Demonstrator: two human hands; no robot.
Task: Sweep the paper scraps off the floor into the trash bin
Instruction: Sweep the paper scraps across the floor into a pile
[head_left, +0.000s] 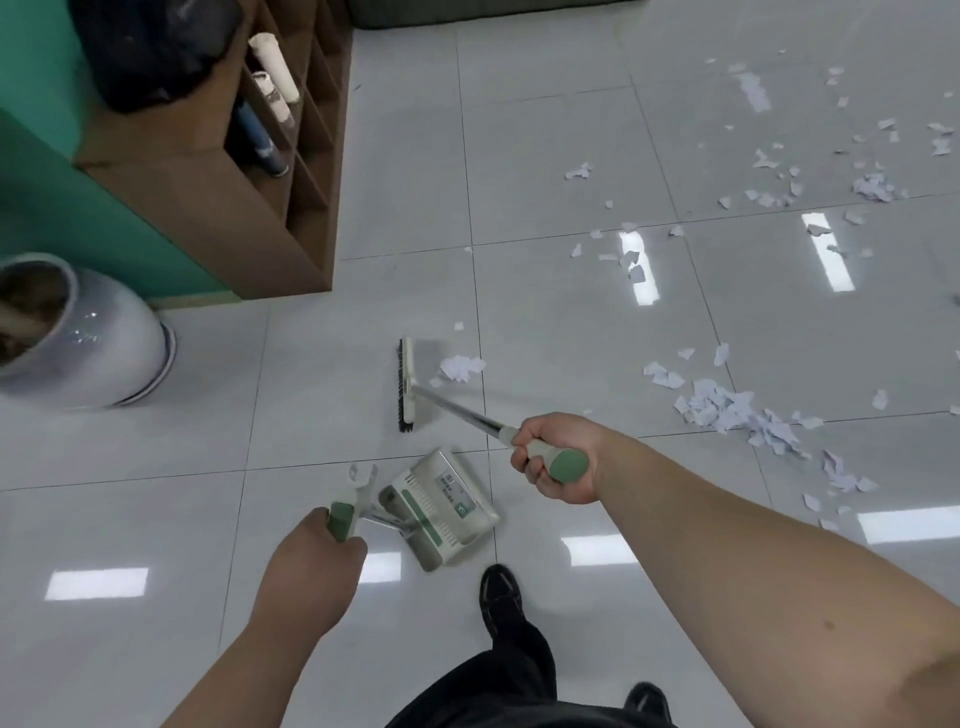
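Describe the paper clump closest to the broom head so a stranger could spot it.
Start at the brown wooden shelf on the left, then drop to the broom head on the tiles below its corner. The paper clump lies just right of that head. Unlike the big heap farther right, it is small and sits alone.

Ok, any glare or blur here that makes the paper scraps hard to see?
Head view: ceiling lights glare as bright rectangles on the glossy floor, one right among the paper scraps; the dustpan in the left hand is motion-blurred, the broom in the right hand sharper; the wide lens bows the tile seams.
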